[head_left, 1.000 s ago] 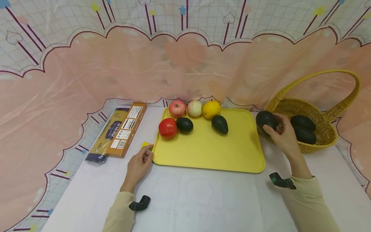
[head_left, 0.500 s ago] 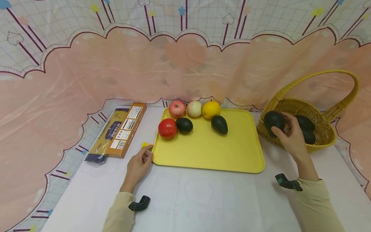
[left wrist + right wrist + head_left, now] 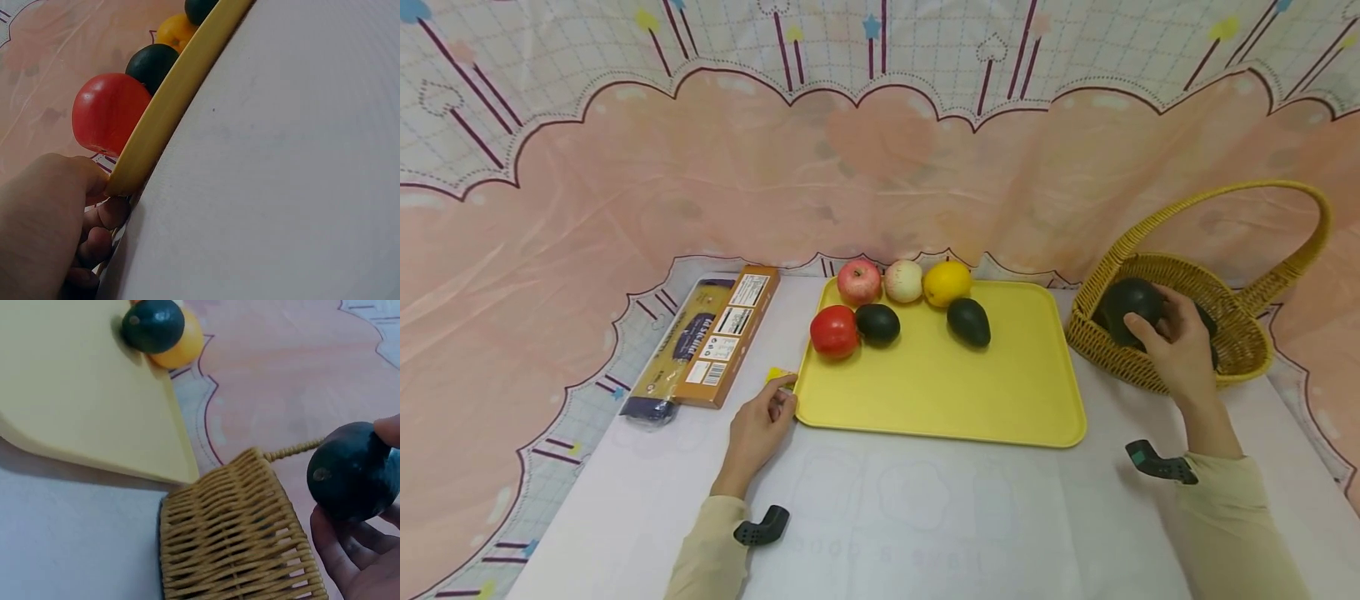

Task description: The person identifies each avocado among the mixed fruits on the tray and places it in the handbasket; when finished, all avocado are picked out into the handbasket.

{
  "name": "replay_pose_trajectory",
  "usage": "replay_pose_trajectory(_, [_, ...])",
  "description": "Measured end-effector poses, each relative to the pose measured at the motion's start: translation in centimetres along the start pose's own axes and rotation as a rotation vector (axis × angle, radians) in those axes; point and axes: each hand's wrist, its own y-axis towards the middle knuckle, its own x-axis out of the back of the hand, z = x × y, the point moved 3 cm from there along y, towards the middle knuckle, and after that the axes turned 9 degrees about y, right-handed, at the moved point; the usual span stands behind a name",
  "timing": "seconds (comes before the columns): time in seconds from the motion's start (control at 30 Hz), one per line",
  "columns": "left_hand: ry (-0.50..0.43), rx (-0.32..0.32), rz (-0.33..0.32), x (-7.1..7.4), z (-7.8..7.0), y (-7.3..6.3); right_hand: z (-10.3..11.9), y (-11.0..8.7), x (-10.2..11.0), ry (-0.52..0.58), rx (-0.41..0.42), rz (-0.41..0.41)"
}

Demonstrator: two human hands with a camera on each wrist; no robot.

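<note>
In the head view my right hand (image 3: pixel 1183 354) grips a dark green avocado (image 3: pixel 1123 310) over the left side of the wicker basket (image 3: pixel 1112 362). The right wrist view shows this avocado (image 3: pixel 350 472) between thumb and fingers, above the basket's rim. More dark green fruit (image 3: pixel 1207 327) in the basket is mostly hidden behind the hand. My left hand (image 3: pixel 756 433) holds the left edge of the yellow tray (image 3: pixel 955 392). Up close in the left wrist view, its thumb and curled fingers (image 3: pixel 97 244) meet at the tray's rim (image 3: pixel 162 112).
On the tray lie a red fruit (image 3: pixel 834 332), a pink apple (image 3: pixel 859 282), a pale round fruit (image 3: pixel 903 282), a yellow fruit (image 3: pixel 947 284) and two avocados, one left (image 3: pixel 877 324), one right (image 3: pixel 968 322). An orange-brown box (image 3: pixel 730 342) and a packet (image 3: pixel 658 367) lie left. The basket's handle (image 3: pixel 1285 185) arches high.
My right hand has carried the avocado rightward, from beside the tray's right edge to over the basket. The left hand and the fruit on the tray have stayed put.
</note>
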Motion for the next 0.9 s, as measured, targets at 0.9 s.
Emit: replay_pose_trajectory(0.9, [-0.006,-0.022,-0.014,0.0,0.2,0.0,-1.9,3.9,2.0,-0.022,-0.209,0.001])
